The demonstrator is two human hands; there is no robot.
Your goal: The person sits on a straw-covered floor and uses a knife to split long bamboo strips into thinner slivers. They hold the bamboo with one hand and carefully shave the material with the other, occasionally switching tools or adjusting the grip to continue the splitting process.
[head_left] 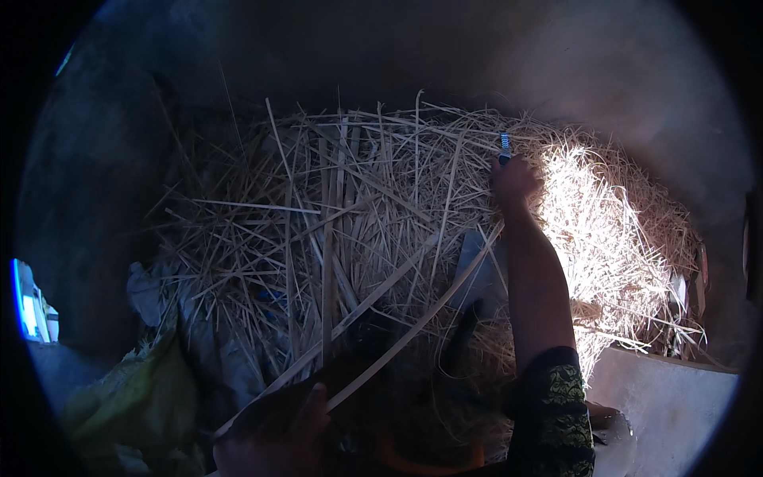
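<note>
A big heap of straw and thin flat cane strips [358, 207] lies in front of me in dim light. My right hand [513, 181] reaches far out over the heap and is closed around a small tool with a blue and white end [504, 146] that sticks up above the fingers. My left hand [278, 437] is low near the bottom edge, in shadow. It grips the near ends of two long pale strips [397, 302] that run up and to the right toward my right forearm [536, 286].
Sunlight falls on the right part of the straw [612, 222]. A pale flat slab [675, 405] sits at the lower right. A yellow-green bag [135, 397] and grey sacking [159, 298] lie at the lower left. An orange curved rim [429, 463] shows at the bottom.
</note>
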